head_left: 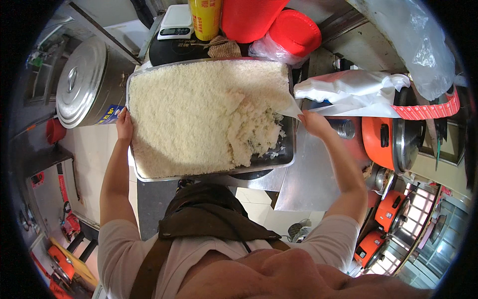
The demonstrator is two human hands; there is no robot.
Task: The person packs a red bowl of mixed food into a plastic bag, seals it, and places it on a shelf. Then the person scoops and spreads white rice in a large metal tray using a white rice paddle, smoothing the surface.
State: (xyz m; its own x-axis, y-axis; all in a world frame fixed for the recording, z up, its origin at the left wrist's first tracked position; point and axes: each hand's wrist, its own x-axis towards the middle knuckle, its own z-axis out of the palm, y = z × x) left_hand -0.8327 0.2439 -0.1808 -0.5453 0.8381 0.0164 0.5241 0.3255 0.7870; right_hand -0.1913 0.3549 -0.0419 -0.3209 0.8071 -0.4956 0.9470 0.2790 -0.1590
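Observation:
A deep rectangular metal tray lies before me, largely filled with loose white rice. At its right front the rice is broken into clumps, and the tray's dark bottom shows. My left hand grips the tray's left rim, the fingers partly hidden by its side. At the right rim, my right hand pinches the narrow end of a thin white piece. Its wide end reaches over the rim onto the rice. Whether it is a sheet or a flat scoop, I cannot tell.
Behind the tray are a white digital scale, a yellow container and red tubs. A lidded metal pot stands at left. To the right are white plastic bags, a steel counter and an orange cooker.

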